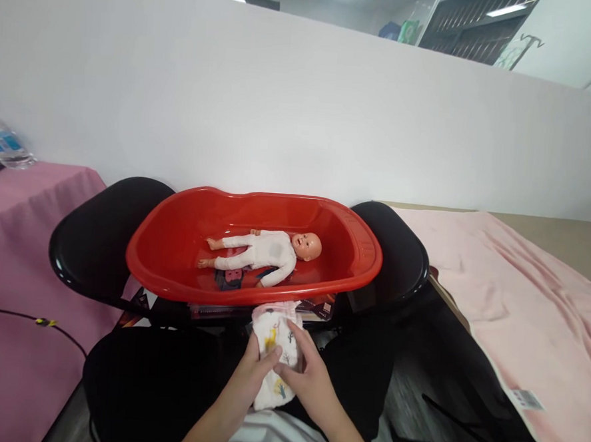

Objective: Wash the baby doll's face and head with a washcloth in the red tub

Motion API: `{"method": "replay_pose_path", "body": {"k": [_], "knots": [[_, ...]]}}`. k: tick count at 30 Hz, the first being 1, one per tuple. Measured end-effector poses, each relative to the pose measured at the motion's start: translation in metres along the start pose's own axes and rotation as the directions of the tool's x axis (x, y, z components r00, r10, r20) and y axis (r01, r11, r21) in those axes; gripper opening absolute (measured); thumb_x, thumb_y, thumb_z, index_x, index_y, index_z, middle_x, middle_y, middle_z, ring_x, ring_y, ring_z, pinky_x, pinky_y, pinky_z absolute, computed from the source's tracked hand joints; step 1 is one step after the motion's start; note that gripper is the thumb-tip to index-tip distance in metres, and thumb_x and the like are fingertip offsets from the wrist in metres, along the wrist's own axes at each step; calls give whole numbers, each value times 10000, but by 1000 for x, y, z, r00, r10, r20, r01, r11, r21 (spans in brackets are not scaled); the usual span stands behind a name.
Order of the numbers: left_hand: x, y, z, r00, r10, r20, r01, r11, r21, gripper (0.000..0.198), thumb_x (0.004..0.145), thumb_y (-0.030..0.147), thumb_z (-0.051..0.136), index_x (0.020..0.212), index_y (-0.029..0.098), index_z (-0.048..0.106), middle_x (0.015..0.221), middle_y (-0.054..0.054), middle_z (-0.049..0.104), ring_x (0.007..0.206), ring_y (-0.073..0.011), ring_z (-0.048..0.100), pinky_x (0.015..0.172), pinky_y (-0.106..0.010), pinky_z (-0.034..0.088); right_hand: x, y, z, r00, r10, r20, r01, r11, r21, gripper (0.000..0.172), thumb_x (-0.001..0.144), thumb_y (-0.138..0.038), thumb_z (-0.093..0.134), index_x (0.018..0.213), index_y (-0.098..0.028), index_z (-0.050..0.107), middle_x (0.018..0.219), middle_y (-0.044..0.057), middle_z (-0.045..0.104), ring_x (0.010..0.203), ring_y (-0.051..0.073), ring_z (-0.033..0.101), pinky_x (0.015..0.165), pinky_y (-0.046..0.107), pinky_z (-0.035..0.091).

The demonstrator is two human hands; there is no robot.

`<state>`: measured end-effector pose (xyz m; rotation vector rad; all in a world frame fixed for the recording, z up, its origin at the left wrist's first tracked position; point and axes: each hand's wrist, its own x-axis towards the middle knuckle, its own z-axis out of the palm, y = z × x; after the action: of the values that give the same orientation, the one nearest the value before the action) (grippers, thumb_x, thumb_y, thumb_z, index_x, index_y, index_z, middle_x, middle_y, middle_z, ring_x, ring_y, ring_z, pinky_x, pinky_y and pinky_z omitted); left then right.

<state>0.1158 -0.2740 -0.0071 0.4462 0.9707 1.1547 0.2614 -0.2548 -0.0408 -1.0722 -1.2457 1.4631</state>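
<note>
Both my hands grip a small folded white cloth (274, 386) printed with yellow and dark figures and edged in pink. My left hand (258, 367) has its thumb over the cloth's left side. From the right, my right hand (310, 374) closes on it, its thumb pressed near the left thumb. The cloth is just in front of a red plastic baby bathtub (171, 287). Inside the tub a baby doll (272, 249) with a white cloth body lies on its back, head to the right and feet to the left.
Black chairs (89, 235) stand under and beside the tub. On the left is a pink-covered table (18, 244) with a plastic bottle (7, 147); a dark cable (4, 310) crosses in front. A pale pink towel (530, 309) spreads on the right. A white partition (293, 101) rises behind.
</note>
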Motion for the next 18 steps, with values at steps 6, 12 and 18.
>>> {"method": "replay_pose_path", "body": {"k": [6, 12, 18], "knots": [[2, 2, -1, 998, -9, -64, 5, 998, -58, 940, 831, 399, 824, 1603, 271, 303, 1497, -157, 602, 1302, -337, 638, 1079, -421, 521, 3, 20, 11, 978, 37, -208, -17, 995, 94, 605, 722, -289, 859, 1266, -248, 597, 1268, 83, 697, 1183, 268, 653, 1049, 407, 524], [5, -1, -7, 994, 29, -106, -34, 998, -50, 890, 796, 398, 847, 1549, 225, 406, 1410, -175, 664, 1239, -352, 673, 1056, -461, 535, 3, 23, 10, 970, 144, -194, -97, 968, 232, 438, 703, -386, 896, 998, -218, 619, 940, 30, 710, 836, 192, 633, 736, 290, 516], [6, -2, -7, 989, 126, -81, -129, 991, -39, 864, 747, 404, 881, 1521, 269, 519, 1387, -155, 688, 1225, -357, 682, 1056, -481, 536, 9, 19, 9, 955, 195, -225, -139, 960, 241, 468, 689, -489, 902, 965, -187, 674, 874, 43, 701, 777, 184, 592, 695, 286, 477]]}}
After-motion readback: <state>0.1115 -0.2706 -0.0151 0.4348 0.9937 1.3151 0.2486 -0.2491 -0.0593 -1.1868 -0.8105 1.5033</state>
